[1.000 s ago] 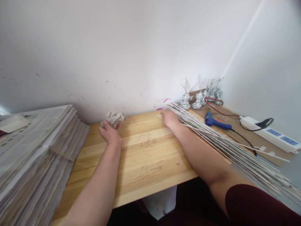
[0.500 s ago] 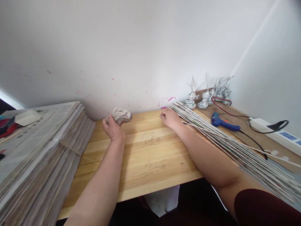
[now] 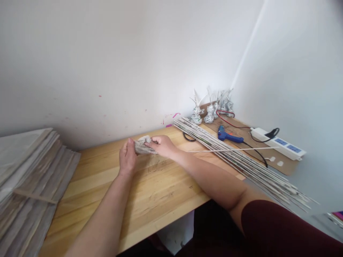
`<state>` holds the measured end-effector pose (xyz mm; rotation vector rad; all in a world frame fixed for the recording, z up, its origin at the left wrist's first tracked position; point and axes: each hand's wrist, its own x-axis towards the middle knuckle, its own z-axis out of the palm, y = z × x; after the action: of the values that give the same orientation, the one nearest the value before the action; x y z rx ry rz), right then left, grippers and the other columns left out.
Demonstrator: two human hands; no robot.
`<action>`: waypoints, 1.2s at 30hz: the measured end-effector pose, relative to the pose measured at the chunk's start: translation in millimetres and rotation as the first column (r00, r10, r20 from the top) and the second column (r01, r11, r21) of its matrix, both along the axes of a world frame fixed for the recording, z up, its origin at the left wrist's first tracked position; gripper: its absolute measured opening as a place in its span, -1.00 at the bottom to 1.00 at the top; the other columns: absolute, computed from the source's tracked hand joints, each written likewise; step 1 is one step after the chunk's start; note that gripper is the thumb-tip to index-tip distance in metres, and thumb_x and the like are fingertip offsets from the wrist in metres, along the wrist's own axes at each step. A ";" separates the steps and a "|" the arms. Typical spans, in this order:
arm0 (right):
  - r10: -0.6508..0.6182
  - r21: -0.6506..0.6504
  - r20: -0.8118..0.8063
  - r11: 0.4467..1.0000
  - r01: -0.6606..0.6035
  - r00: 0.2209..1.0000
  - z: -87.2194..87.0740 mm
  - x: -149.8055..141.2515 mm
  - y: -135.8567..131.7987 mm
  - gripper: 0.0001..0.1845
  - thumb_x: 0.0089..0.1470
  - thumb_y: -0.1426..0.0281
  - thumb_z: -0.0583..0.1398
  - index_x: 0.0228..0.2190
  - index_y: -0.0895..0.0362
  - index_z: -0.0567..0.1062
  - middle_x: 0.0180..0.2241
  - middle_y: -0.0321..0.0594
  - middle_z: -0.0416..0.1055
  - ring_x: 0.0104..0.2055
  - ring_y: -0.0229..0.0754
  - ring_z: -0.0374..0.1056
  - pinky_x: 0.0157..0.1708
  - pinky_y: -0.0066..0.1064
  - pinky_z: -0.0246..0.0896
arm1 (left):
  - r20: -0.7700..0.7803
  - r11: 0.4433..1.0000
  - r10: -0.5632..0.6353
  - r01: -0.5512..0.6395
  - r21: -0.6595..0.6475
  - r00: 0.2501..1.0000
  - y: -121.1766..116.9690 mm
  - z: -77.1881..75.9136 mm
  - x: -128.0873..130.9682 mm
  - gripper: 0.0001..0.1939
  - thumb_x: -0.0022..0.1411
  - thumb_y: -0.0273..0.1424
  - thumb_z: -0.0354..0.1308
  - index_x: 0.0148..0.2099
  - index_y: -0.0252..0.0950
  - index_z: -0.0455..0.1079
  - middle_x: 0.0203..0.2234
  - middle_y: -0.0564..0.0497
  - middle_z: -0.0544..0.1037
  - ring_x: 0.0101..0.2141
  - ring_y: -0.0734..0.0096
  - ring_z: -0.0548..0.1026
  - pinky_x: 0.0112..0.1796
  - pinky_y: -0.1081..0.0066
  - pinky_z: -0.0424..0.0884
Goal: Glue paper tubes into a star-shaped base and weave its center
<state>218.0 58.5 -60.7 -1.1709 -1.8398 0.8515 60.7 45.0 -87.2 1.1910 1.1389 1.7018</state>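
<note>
White wall (image 3: 134, 64) is standing behind your grips, and a wooden surface (image 3: 160, 192) is lying under them. Your left grip (image 3: 128, 157) and right grip (image 3: 163, 145) are both holding a crumpled gray rag (image 3: 142, 147), which is sitting between them. Thin sticks (image 3: 210, 141) are lying right of your right grip, with one loose stick (image 3: 257, 148) crossing over them. If your right arm is swinging out too fast, it could be knocking sticks about. If you're squeezing too softly, the rag could be slipping down.
</note>
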 end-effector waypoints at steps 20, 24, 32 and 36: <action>0.079 -0.017 0.151 0.997 -0.077 0.985 20.3 36.8 9.5 -0.75 -0.03 0.22 0.31 -0.42 0.16 0.63 -0.46 -0.28 0.54 -0.42 -0.30 0.38 -0.41 -0.51 0.15 | -0.196 0.996 -0.064 0.049 -0.077 0.979 6.3 -0.7 -8.9 -0.62 0.01 -0.15 0.35 -0.20 -0.32 0.59 -0.29 -0.12 0.65 -0.27 0.27 0.58 -0.20 0.37 0.46; -0.089 0.059 0.520 0.996 0.068 0.850 23.4 59.9 18.3 -0.65 -0.22 0.16 0.41 -0.38 0.11 0.62 -0.35 -0.26 0.57 -0.33 -0.23 0.42 -0.40 -0.49 0.15 | 0.030 0.979 0.200 -0.198 -0.058 0.979 21.2 -4.0 -32.2 -0.66 -0.04 -0.18 0.37 -0.29 -0.34 0.55 -0.43 -0.04 0.61 -0.46 0.42 0.52 -0.36 0.45 0.44; -0.102 0.079 0.727 0.995 0.064 0.679 20.9 60.4 19.4 -0.90 0.05 0.35 0.28 -0.39 0.11 0.59 -0.34 -0.23 0.56 -0.32 -0.23 0.41 -0.41 -0.47 0.09 | -0.247 0.896 0.405 -0.436 -0.086 0.880 17.8 2.8 -43.9 -0.57 -0.04 0.00 0.31 -0.52 -0.30 0.42 -0.66 0.06 0.43 -0.56 0.41 0.41 -0.54 0.47 0.27; -0.148 0.239 0.618 0.971 -0.005 0.772 29.1 48.0 9.7 -0.90 0.10 0.35 0.26 -0.33 0.11 0.55 -0.30 -0.24 0.56 -0.27 -0.24 0.40 -0.33 -0.48 0.10 | -0.344 0.988 0.090 -0.127 -0.087 0.934 7.9 7.5 -32.6 -0.52 -0.13 -0.14 0.41 -0.18 -0.31 0.53 -0.39 -0.06 0.60 -0.34 0.28 0.53 -0.36 0.43 0.39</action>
<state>266.0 68.1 -31.6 -1.4809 -2.3299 0.1717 28.1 52.9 -79.8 1.4120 1.5107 1.5273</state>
